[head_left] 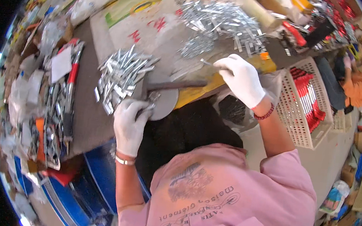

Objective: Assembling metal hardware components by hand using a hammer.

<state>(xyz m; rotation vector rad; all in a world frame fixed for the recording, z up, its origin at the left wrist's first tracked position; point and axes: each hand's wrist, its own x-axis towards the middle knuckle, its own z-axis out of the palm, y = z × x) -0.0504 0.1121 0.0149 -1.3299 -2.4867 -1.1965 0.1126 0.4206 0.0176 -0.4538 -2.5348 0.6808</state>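
My right hand (242, 78), in a white glove, pinches a small metal strip (205, 62) that points left above the bench. My left hand (130, 126), gloved too, is curled with thumb and forefinger brought together beside a round grey plate (164, 104). What those fingers hold, if anything, is too small to make out. Just beyond it lies a heap of flat silvery strips (124, 75). A hammer (178, 85) rests between the hands, its dark handle toward the right. Farther back is a larger pile of small shiny metal pieces (223, 24).
Right of me stands a cream plastic basket (293, 118) of red-handled tools. Long tools (71, 90) and plastic bags crowd the left side. A printed sack (142, 19) covers the bench's back. A person in orange (361, 88) sits at far right.
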